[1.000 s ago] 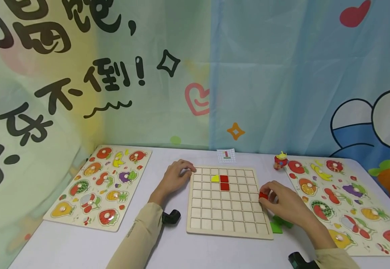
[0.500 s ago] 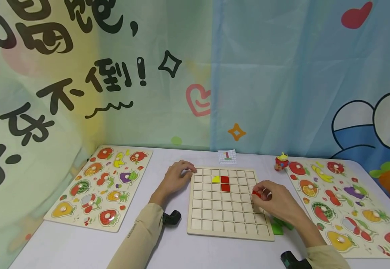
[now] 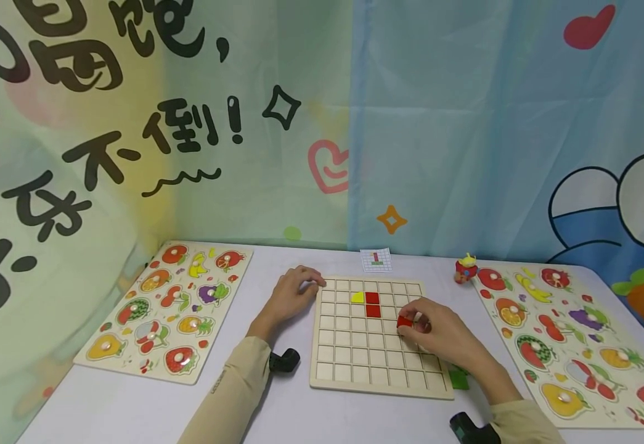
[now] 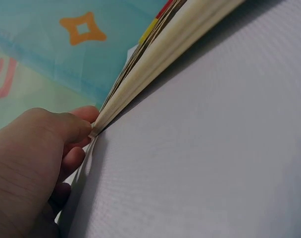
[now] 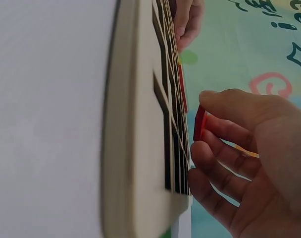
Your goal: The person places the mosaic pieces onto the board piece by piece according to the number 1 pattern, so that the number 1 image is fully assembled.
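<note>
A square wooden grid board [image 3: 351, 356] lies on the table in the head view. In its upper part sit a yellow tile [image 3: 357, 298] and, beside it, two red tiles [image 3: 373, 311] one below the other. My right hand [image 3: 444, 330] pinches another red tile [image 3: 403, 322] above the board's right half. The right wrist view shows that tile [image 5: 200, 124] on edge between thumb and fingers, apart from the grid. At the board's far left corner, my left hand [image 3: 293, 295] holds the edge between thumb [image 4: 76, 128] and forefinger.
Green tiles [image 3: 458, 378] lie by the board's lower right, partly hidden by the right arm. A small card with a coloured grid pattern [image 3: 376, 260] is behind the board. Fruit puzzle boards lie left [image 3: 166, 308] and right [image 3: 571, 345]. A toy figure [image 3: 466, 269] stands at the back right.
My right hand has moved left with the red tile, from the board's right edge to over its cells. The left hand has stayed at the corner.
</note>
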Tool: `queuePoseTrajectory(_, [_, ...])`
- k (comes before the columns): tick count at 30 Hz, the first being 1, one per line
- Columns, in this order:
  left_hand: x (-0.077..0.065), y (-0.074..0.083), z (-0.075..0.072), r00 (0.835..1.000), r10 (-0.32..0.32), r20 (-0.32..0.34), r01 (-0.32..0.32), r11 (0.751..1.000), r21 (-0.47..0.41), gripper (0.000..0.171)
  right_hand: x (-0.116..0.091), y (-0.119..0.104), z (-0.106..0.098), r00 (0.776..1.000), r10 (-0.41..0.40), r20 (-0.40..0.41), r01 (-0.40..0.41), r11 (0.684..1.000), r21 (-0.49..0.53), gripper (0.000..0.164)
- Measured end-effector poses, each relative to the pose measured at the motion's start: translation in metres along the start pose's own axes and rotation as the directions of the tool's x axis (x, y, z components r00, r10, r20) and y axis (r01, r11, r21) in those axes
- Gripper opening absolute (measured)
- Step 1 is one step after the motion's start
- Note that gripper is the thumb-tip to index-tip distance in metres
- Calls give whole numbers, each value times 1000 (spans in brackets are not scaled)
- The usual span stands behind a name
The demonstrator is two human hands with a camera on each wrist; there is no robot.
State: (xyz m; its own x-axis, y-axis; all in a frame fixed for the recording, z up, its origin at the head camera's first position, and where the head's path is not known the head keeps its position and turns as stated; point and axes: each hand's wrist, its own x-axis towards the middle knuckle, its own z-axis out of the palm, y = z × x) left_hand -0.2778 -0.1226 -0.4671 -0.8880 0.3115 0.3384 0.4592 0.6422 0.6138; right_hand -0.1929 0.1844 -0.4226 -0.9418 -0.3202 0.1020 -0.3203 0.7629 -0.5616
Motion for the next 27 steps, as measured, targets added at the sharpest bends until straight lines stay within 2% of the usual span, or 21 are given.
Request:
queuePoseTrajectory(13, [0,1,0,1000,-22,20,22,1000,0,14,11,-9,13,999,-35,13,35,999,3,24])
queuePoseTrajectory(20, [0,0,0,1000,-13,8,13,1000,3,13,17,-16,19,995,-97,12,97,995,18,23])
queuePoseTrajectory(27, [0,0,0,1000,-10,7,10,1000,3,13,21,-19,24,994,-106,31,105,994,16,20])
